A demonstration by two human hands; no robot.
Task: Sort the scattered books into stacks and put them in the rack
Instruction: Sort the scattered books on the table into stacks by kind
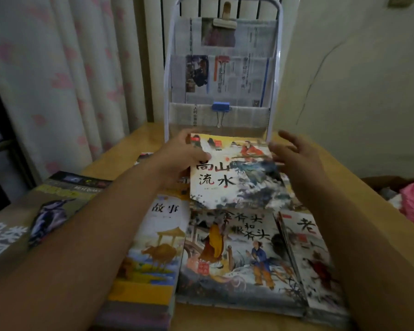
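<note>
While the left hand [177, 154] is pinching the top book [234, 173] by its far corner, just before the rack [221, 68], the right hand [294, 154] is hovering released beside it; next it needs lifting into a pocket.

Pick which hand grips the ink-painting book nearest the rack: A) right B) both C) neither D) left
D: the left hand pinches the ink-painting book at its far left corner, while the right hand hovers open beside its right edge, before the rack.
</note>
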